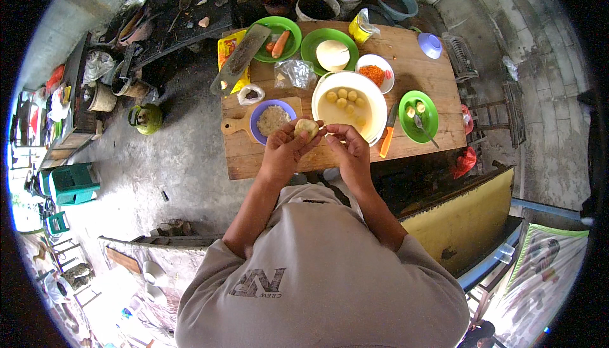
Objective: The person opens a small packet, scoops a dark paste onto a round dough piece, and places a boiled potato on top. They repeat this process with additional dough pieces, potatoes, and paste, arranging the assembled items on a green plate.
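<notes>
My left hand (pixel 285 150) is closed round a pale yellow, roundish lump (pixel 306 128), which looks like a potato or a ball of dough. Close beside it, the fingertips of my right hand (pixel 350 150) are pinched together, and what they hold, if anything, is too small to make out. Just beyond both hands stands a white basin (pixel 321 104) of cloudy liquid with several yellow round lumps (pixel 342 103) in it. A purple bowl (pixel 256 118) of whitish crumbly stuff rests on a wooden board (pixel 236 124) to the left.
Right of the basin lie an orange-handled knife (pixel 386 143) and a green plate (pixel 426 133) with a spoon and yellow pieces. Farther back are a bowl of orange bits (pixel 374 74), two more green plates (pixel 307 50), a grater-like slab (pixel 242 57) and a yellow pack (pixel 360 29) on the wooden table (pixel 438 69).
</notes>
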Tool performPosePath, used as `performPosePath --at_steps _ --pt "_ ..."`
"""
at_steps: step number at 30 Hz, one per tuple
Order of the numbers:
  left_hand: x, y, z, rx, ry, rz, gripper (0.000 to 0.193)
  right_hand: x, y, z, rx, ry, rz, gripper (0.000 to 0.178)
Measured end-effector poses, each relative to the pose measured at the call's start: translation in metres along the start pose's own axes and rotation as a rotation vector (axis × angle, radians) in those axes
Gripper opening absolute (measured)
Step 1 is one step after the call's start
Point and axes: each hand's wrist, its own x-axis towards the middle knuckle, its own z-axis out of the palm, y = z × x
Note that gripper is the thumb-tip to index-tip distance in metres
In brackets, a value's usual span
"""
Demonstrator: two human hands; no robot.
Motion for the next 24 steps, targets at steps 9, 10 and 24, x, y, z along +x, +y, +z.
performPosePath --at_steps 9,10,24 --pt "0.005 -0.006 -0.001 -0.112 0.128 -0.028 0.032 0.006 -0.019 -0.010 -0.020 0.067 -0.047 0.021" --pt "0.005 -0.006 -0.003 -0.164 0.171 -0.036 0.031 0.008 -0.028 -0.016 -0.048 0.072 -0.085 0.022" --pt "-0.001 0.007 0.004 -0.490 -0.097 -0.061 0.087 0.014 -0.089 0.001 -0.506 -0.171 -0.536 0.037"
